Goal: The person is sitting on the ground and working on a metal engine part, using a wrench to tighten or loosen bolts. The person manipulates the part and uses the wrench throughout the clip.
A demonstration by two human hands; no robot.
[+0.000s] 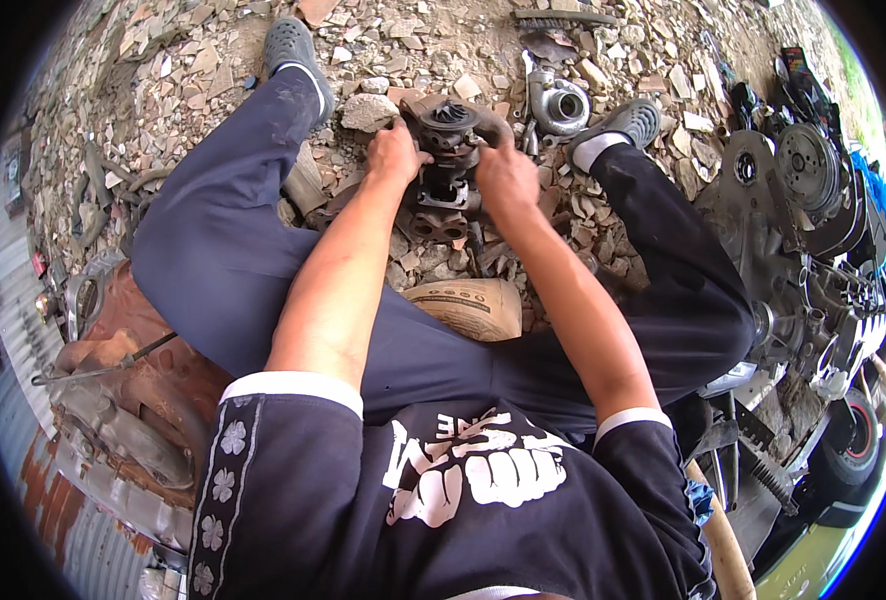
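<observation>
Between my feet a dark, rusty turbocharger (pixel 443 190) stands on the stony ground, its finned wheel (pixel 450 116) showing on top. A flanged metal piece with round ports (pixel 437 226) is at its near end. My left hand (pixel 393 155) is closed on the turbocharger's left side, thumb toward the middle. On the right side my right hand (pixel 508 182) is closed around its curved edge, and the fingertips are partly hidden. A silvery snail-shaped compressor housing (pixel 561 104) lies apart from it, next to my right shoe.
A brush (pixel 563 18) lies beyond the housing. A brown paper sack (pixel 468 308) is between my thighs. Rusty engine castings (pixel 128 390) crowd the left, beside corrugated metal sheet (pixel 25 390). Engine parts with a pulley (pixel 809 172) and a small wheel (pixel 853 436) line the right.
</observation>
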